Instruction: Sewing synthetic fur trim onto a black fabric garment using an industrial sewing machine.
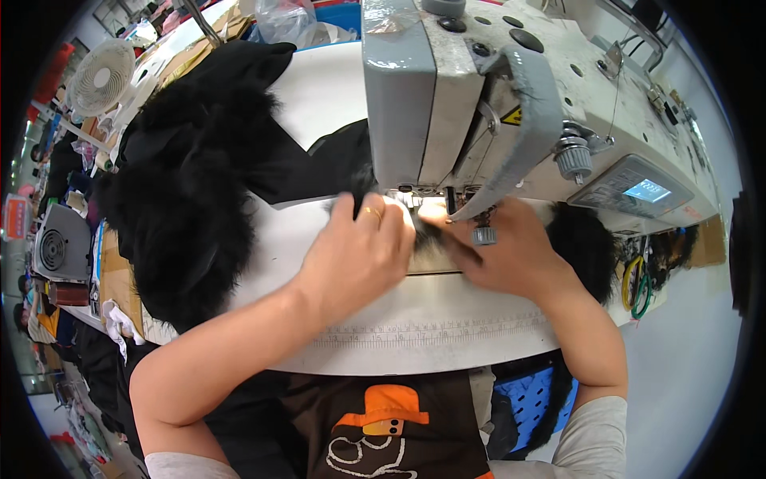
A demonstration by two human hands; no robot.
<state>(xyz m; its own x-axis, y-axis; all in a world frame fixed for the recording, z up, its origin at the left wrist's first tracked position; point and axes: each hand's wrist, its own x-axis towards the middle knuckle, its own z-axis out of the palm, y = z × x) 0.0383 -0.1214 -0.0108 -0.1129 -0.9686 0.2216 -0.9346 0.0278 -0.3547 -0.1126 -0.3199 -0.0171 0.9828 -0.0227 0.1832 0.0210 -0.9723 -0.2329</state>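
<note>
A white and grey sewing machine (399,96) stands over the table, its lit needle area right between my hands. My left hand (363,243) is closed at the left of the needle, its fingers bent on black furry fabric (363,177). On the other side, my right hand (511,247) reaches under the machine head, its fingertips partly hidden; a dark tuft of the fabric shows between the two hands. A large heap of black fur and smooth black cloth (191,184) lies to the left. More black fur (582,243) sits beyond my right wrist.
Scissors with yellow and green handles (634,286) hang at the right. The white tabletop (319,307) carries a printed ruler along its front edge. A blue perforated basket (531,403) is below it. A white fan (104,76) and a grey box with a round vent (64,247) stand left.
</note>
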